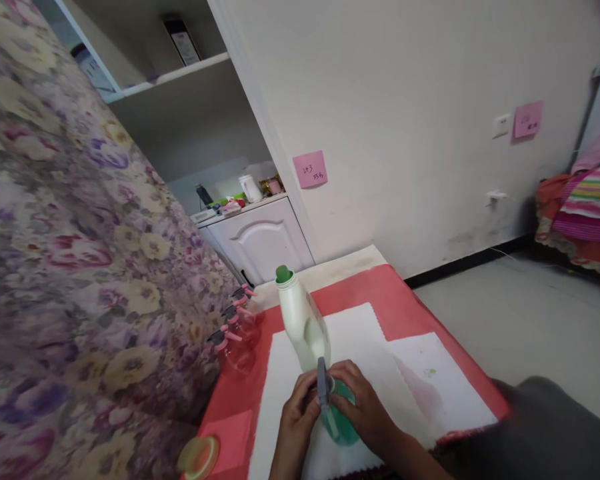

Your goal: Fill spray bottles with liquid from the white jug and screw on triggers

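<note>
My left hand [298,413] has its fingers closed round the grey trigger head of a spray bottle [344,433]. My right hand [361,403] grips the same bottle near its neck, fingers bent and thumb pressed in. Green liquid shows inside the clear body of this bottle. Whether the head is fully screwed on is hidden by my fingers. Just beyond my hands, a pale green jug [300,317] with a handle stands upright on white cloth [365,333]. Its open neck shows a green inner spout.
Several clear spray bottles [237,357] with grey and pink heads line the table's left edge. A roll of tape [200,459] lies at the near left. Pink paper [227,433] and a stained white sheet [440,380] rest on the red tablecloth [350,291]. A floral curtain [95,267] hangs left.
</note>
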The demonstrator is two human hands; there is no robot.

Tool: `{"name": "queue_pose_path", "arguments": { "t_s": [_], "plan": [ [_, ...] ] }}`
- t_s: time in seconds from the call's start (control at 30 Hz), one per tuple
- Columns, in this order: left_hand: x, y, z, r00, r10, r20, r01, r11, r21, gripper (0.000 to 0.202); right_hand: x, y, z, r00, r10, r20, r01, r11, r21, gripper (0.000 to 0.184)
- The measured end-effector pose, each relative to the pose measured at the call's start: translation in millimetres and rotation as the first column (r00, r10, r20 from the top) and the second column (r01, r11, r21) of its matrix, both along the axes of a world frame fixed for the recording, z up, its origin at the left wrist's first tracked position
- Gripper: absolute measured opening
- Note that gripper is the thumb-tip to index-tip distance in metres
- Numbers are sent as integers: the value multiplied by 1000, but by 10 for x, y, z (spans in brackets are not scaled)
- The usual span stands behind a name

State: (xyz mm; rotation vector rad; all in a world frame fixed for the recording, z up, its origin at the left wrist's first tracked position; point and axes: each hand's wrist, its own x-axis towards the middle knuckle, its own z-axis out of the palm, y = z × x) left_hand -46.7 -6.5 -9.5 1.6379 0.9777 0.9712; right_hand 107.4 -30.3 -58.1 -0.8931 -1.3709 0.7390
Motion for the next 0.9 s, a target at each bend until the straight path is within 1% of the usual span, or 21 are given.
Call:
{"name": "queue_pose_path", "arguments": {
  "t_s": [0.17,0.27,0.33,0.4,0.5,0.6,0.67,0.73,0.8,0.9],
  "plan": [
    [7,57,-14,1000,-17,-6,17,1000,16,42,-45,6,-30,999,12,-30,-12,1000,12,21],
    [35,76,-34,1000,3,-15,-3,999,35,40,-13,-6,-24,999,-4,-47,4,1000,7,25],
    [52,74,-45,999,42,-21,-41,998,40,34,47,-19,-47,1000,-5,-31,5,1000,-9,32],
    [63,61,-55,997,72,-38,-71,997,29,32,114,-35,-116,1000,-2,-7,2,999,-32,41],
    [70,35,-72,995,81,-61,-80,997,21,34,171,-58,-282,1000,20,24,-17,996,-86,59],
    [73,20,-94,991,106,-83,-101,993,56,34,163,-67,-442,996,82,25,-78,988,-133,82],
    [73,17,-105,988,119,-98,-111,990,84,35,147,-63,-513,993,115,16,-111,980,-164,93],
    [70,18,-111,987,112,-113,-99,988,117,35,137,-52,-552,991,131,18,-124,968,-217,100],
    [61,22,-115,987,98,-126,-78,985,152,34,130,-40,-568,991,134,17,-125,956,-265,103],
    [40,35,-131,986,107,-127,-84,982,171,33,98,-30,-567,993,115,17,-106,957,-270,103]
  ]
}}
